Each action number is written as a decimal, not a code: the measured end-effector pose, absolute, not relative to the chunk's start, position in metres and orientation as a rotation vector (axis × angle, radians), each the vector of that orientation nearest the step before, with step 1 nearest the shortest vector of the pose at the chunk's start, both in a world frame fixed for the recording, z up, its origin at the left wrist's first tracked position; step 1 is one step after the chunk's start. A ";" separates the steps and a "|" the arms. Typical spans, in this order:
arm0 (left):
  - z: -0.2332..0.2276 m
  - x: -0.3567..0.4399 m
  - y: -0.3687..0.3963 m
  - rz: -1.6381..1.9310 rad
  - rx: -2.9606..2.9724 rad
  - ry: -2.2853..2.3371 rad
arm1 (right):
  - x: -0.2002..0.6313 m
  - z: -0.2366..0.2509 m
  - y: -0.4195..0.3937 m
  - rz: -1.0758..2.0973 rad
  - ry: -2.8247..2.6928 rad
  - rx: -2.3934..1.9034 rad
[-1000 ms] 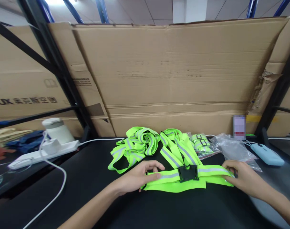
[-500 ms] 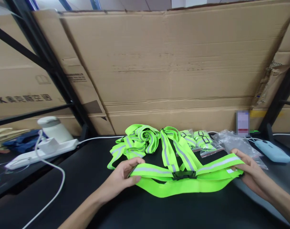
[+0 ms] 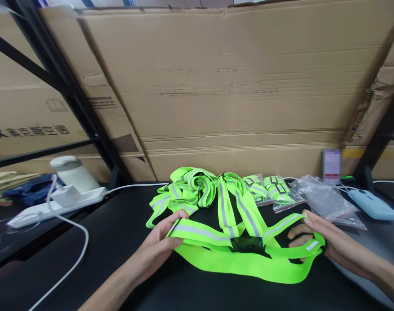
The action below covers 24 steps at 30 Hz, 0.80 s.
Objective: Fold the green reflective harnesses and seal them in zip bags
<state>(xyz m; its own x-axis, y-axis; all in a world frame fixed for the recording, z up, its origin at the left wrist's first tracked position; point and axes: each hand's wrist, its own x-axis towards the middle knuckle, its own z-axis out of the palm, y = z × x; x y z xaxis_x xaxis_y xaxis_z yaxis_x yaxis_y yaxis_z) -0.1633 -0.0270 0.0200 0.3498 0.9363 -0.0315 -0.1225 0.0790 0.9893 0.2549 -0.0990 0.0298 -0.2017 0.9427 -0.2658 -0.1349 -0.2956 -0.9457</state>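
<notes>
head view, the only one here: the left hand (image 3: 163,239) is pinched on the left end of the neon green reflective belt (image 3: 245,261), thumb on top, fingers under. the right hand (image 3: 313,242) has the right end looped over its fingers, grip closed around the fold. the hands are well apart, with the belt strung between them just above the black table (image 3: 119,242).

what changed: a second ago the belt lay flat on the table, pulled straight, with both hands pressing its ends down and the black buckle (image 3: 247,244) facing up in plain sight. half a second ago it had come up off the surface. now the hands sit a bit closer together, so the lower band sags in a wide loop toward the person and the buckle is half buried between the straps. my read is it went from being smoothed flat to being gathered up, but that's a judgement.

the two shoulder straps run back from the buckle toward the pile of more green straps (image 3: 187,190) by the cardboard (image 3: 216,86). bagged ones (image 3: 271,190) and empty plastic bags (image 3: 326,201) sit behind the right hand, not touched. the power strip (image 3: 54,205) on the left hasn't budged.
</notes>
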 end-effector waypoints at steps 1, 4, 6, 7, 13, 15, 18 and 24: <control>0.020 -0.165 -0.029 0.949 1.240 0.885 | 0.256 0.031 -0.101 1.647 -1.098 -1.238; 0.021 -0.166 -0.033 0.934 1.251 0.913 | 0.261 0.035 -0.104 1.652 -1.239 -1.330; 0.025 -0.166 -0.035 0.944 1.235 0.936 | 0.264 0.036 -0.104 1.621 -1.348 -1.316; 0.026 -0.165 -0.034 0.956 1.224 0.950 | 0.265 0.037 -0.103 1.593 -1.400 -1.282; 0.026 -0.169 -0.023 1.015 1.220 1.017 | 0.279 0.035 -0.096 1.371 -1.678 -1.279; 0.023 -0.173 -0.021 0.976 1.311 1.058 | 0.287 0.031 -0.095 1.272 -1.775 -1.350; 0.020 -0.179 -0.020 0.884 1.496 1.166 | 0.298 0.024 -0.095 1.220 -1.761 -1.364; 0.021 -0.183 -0.024 0.810 1.528 1.162 | 0.311 0.016 -0.099 1.318 -1.584 -1.287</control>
<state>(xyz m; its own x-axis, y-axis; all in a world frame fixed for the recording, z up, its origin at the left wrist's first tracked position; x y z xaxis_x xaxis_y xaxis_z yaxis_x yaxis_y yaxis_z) -0.1828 -0.0240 0.0209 0.3107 0.9486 -0.0608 0.2709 -0.0271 0.9622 0.3112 -0.0994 0.0165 -0.2638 0.9614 -0.0785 0.2522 -0.0099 -0.9676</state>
